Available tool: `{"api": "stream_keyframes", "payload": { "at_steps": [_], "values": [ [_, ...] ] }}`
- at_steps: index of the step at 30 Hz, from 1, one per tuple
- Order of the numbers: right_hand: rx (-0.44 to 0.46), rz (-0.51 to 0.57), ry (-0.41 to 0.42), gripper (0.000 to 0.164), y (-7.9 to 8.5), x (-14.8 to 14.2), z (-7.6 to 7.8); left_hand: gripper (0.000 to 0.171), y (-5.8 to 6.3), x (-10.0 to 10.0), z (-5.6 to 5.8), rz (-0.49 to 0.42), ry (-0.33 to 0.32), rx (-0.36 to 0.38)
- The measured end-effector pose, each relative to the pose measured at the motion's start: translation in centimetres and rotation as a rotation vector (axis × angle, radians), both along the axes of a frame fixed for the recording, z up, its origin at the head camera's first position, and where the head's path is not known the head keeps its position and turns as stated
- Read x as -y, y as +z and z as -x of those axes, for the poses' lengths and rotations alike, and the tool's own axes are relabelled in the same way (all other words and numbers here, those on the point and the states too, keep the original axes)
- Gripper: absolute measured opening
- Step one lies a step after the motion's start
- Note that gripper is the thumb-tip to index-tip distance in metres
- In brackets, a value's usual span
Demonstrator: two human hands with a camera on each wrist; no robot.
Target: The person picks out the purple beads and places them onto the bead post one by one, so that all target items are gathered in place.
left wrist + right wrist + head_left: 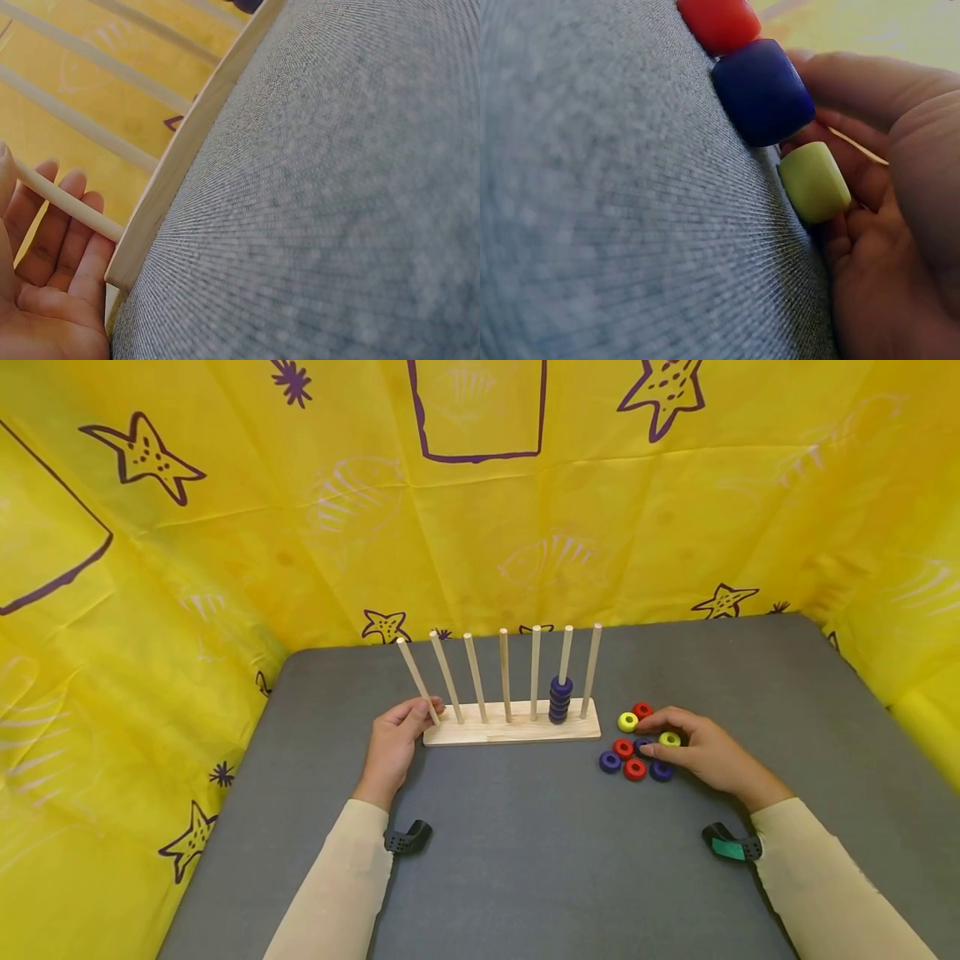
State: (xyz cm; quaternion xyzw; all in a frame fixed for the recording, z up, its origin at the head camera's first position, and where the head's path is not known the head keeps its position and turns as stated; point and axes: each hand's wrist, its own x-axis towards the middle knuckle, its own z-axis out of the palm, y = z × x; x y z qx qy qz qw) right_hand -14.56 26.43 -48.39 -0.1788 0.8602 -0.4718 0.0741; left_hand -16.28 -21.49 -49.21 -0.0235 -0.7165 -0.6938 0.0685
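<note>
A wooden peg rack (pixel 487 733) stands upright on the grey table, with a row of several pegs. Several blue rings are stacked on its second peg from the right, the lowest at the base. My left hand (pixel 396 739) holds the leftmost peg (pixel 71 204) near its base, thumb on one side and fingers behind. Over loose rings to the right of the rack, my right hand (pixel 701 750) reaches with thumb and index finger apart. Between them lies a blue ring (pixel 641 747); a yellow ring (pixel 670 740) is beneath the hand. Contact with either ring is unclear.
Near the right hand lie another yellow ring (pixel 627 722), red rings (pixel 634 769) and more blue rings (pixel 610 762). A yellow patterned cloth (pixel 465 527) hangs behind and beside the grey table (pixel 540 860). Each wrist wears a dark band.
</note>
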Motion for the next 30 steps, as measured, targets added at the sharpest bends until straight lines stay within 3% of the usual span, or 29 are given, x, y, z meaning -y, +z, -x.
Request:
{"api": "stream_keyframes", "payload": {
  "at_steps": [9, 30],
  "values": [
    [-0.035, -0.079, -0.052, 0.021, -0.19, 0.24, 0.16, 0.036, 0.05, 0.14, -0.12, 0.015, 0.007, 0.011],
    [-0.034, -0.073, -0.027, 0.030, 0.11, 0.35, -0.04, 0.036, 0.00, 0.05, 0.05, 0.014, 0.001, 0.003]
  ]
}}
